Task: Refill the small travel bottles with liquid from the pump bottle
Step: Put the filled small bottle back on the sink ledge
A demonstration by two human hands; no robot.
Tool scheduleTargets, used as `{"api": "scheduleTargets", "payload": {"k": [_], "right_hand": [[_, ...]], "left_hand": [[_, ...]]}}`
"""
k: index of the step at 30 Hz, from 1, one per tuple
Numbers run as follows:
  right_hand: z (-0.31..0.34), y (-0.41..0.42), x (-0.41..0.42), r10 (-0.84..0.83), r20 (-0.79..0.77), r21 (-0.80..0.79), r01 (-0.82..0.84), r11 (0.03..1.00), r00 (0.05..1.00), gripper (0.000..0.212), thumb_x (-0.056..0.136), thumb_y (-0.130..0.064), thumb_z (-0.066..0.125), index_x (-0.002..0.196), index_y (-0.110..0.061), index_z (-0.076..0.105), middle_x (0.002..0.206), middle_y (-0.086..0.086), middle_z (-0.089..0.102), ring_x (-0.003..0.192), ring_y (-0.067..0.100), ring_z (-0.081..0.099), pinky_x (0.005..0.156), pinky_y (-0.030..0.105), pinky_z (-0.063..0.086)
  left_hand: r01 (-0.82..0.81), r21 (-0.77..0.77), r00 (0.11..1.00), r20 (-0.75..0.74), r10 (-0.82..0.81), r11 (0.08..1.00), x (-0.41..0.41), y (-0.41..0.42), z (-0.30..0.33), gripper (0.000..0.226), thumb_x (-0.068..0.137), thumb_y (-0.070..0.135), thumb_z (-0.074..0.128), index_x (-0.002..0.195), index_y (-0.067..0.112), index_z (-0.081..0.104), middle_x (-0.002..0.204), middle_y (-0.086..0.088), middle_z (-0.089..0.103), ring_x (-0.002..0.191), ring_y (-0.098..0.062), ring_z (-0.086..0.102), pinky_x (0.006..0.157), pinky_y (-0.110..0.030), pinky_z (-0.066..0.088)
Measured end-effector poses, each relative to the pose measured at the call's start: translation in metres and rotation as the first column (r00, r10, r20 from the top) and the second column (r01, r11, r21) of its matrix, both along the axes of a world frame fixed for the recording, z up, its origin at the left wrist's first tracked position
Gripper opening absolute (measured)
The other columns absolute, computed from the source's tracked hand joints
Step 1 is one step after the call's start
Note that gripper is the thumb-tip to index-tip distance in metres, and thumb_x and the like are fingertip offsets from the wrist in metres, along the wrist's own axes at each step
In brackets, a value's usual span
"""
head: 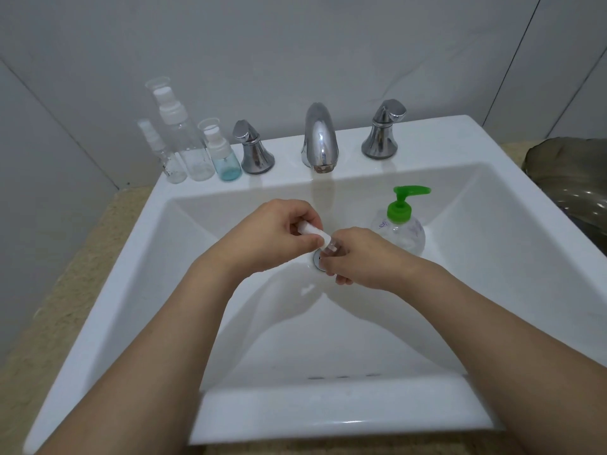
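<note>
**Small bottle held over the drain**

From the head camera we see our left hand [274, 233] pinching the white cap [312, 230] of a small clear plastic travel bottle [329, 248], while our right hand [356, 257] curls its grip round the bottle's body. Both sit above the metal drain [317, 257] of the white ceramic sink [460, 290]. The clear pump bottle with green pump head [401, 221] stands in the basin just right of our right hand. Three more clear spray bottles [192, 149] stand on the sink's back ledge, left of the chrome faucet [319, 139].
</note>
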State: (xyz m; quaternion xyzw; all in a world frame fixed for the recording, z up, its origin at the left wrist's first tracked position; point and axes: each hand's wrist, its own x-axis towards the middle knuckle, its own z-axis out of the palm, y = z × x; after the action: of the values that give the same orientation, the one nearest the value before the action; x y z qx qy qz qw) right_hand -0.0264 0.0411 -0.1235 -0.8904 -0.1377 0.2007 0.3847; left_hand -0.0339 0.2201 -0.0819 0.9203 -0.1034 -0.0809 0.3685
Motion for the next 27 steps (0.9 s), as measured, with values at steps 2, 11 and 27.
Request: {"api": "scheduleTargets", "payload": {"k": [2,11,27], "right_hand": [[0.001,-0.001,0.001,-0.036,0.04,0.022,0.035,0.999,0.999,0.015,0.085,-0.029,0.064,0.09,-0.016,0.061,0.084,0.001,0.07,0.072,0.013,0.067,0.067,0.033,0.053],[0.002,0.002,-0.001,-0.155,0.217,0.194,0.114,0.974,0.964,0.066,0.089,-0.031,0.065,0.146,-0.028,0.031,0.131,-0.006,0.046,0.117,0.01,0.047,0.094,0.028,0.043],[0.005,0.002,-0.002,-0.092,0.283,0.168,0.045,0.985,0.955,0.067,0.092,-0.029,0.058,0.15,-0.024,0.023,0.149,0.0,0.027,0.136,0.019,0.031,0.11,0.031,0.03]], "left_hand": [[-0.04,-0.026,0.999,-0.003,0.04,0.999,-0.001,0.003,0.002,0.008,0.089,0.016,0.073,0.092,0.023,0.07,0.064,0.016,0.059,0.052,-0.001,0.048,0.049,-0.014,0.038],[-0.314,-0.246,0.9,0.232,0.37,0.917,0.001,0.0,0.015,0.001,0.101,0.022,0.056,0.101,0.022,0.057,0.089,0.003,0.068,0.081,-0.02,0.07,0.081,-0.046,0.058],[-0.372,0.049,0.852,0.413,0.32,0.927,0.076,-0.029,0.036,0.047,0.098,0.015,0.055,0.142,0.011,0.039,0.092,-0.005,0.057,0.084,-0.031,0.056,0.07,-0.037,0.045]]}}
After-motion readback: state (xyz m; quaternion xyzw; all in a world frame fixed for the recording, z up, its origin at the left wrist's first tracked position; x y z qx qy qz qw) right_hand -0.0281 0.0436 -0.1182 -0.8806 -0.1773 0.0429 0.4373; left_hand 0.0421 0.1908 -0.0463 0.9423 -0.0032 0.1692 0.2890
